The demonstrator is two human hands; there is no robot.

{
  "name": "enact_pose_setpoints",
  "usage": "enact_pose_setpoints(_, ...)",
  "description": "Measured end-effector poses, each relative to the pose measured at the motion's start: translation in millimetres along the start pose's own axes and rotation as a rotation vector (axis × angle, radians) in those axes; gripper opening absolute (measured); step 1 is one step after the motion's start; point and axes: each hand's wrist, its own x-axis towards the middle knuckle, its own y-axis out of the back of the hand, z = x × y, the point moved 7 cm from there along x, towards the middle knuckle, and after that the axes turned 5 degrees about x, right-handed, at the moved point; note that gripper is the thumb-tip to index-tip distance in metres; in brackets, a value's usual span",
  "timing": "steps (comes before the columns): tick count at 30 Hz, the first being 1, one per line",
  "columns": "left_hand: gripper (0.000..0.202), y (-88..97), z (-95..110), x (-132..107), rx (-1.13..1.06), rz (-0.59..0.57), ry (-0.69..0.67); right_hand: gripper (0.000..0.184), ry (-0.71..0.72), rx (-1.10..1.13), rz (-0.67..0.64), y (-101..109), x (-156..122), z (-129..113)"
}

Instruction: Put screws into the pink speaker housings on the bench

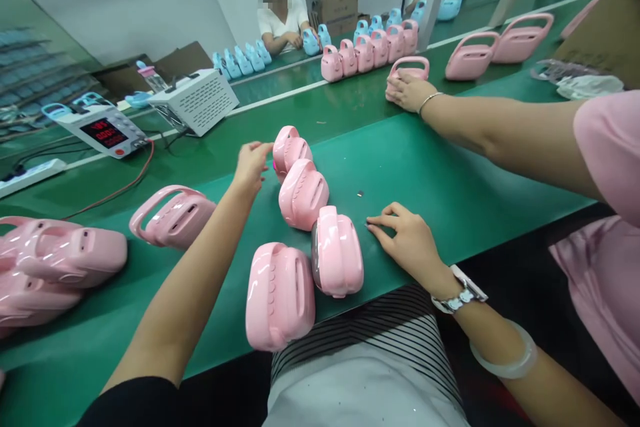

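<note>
My left hand [251, 165] reaches to the far pink handled device [294, 150], its index finger stretched out at the device's left side; the other fingers curl loosely and hold nothing. Whether the fingertip touches is unclear. Three more glossy pink devices with carrying handles stand nearer: a second device [305, 195], a third device [343, 257] with a dark front, and the nearest device [283, 297]. Low over the green mat, my right hand [410, 240] has thumb and index tips pinched together; a tiny dark speck shows at the tips. A small dark bit [360, 194] lies on the mat.
At left are a pink device [175, 217], piled pink devices [60, 267] and a power supply [107, 133] with a red cable. To the right, a co-worker's hand [410, 90] rests on another pink device. Pink devices [365, 53] line the back; another person sits beyond.
</note>
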Motion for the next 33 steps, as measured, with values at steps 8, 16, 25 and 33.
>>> enact_pose_setpoints(8, 0.007, 26.0, 48.4, -123.6, -0.055, -0.61, -0.536, 0.006, -0.036, 0.358, -0.004, -5.8, 2.0, -3.4)
enact_pose_setpoints(16, 0.03, 4.2, 28.5, -160.5, 0.323, -0.856, -0.5, 0.022, -0.287, 1.075, -0.094, 3.9, -14.1, -10.1)
enact_pose_setpoints(25, 0.03, 6.6, 29.3, -170.4, 0.456, -0.837, -0.576, 0.01, -0.029, 0.723, -0.279, 18.4, -10.2, -46.1)
enact_pose_setpoints(33, 0.029, 3.2, 30.1, -172.9, 0.51, -0.852, -0.608, 0.01, -0.237, 1.067, -0.079, -5.9, -20.5, -33.6)
